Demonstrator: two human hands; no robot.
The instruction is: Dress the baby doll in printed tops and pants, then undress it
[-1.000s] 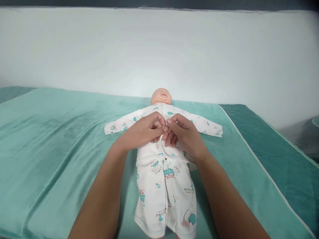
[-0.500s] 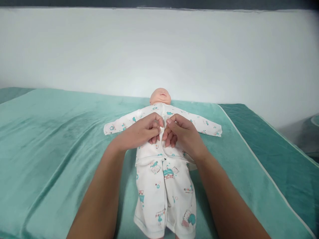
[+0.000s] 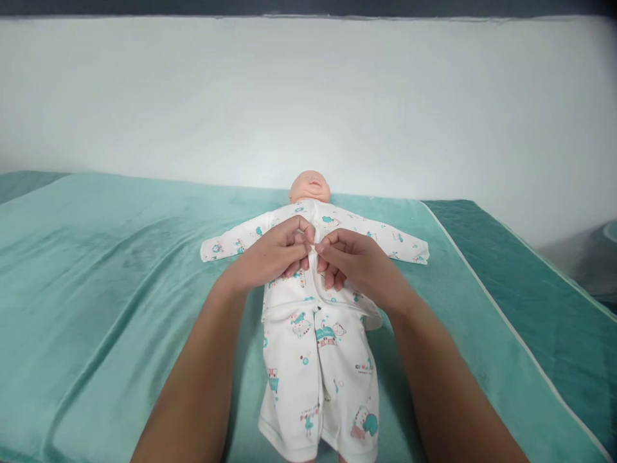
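A baby doll (image 3: 311, 188) lies on its back, head toward the wall, with both sleeves spread wide. It wears a white printed shirt (image 3: 289, 292) and matching trousers (image 3: 295, 379). Over the chest, my left hand (image 3: 284, 251) pinches the shirt's front edge between thumb and forefinger. My right hand (image 3: 357, 260) is closed just beside it, thumb and forefinger pinching the front edge at the same spot. A small pale button or snap seems to show between the fingertips, too small to make out fully. The palms hide part of the shirt front.
A light green blanket (image 3: 120, 308) with some creases lies under the doll. A darker green cover (image 3: 525, 276) shows along the right side. Behind stands a white wall (image 3: 308, 96). A grey rounded object (image 3: 600, 257) is partly visible at the far right.
My right hand has shifted slightly down, its thumb and forefinger now meeting the left fingertips at the shirt's edge. My left hand has barely moved. The doll lies as before.
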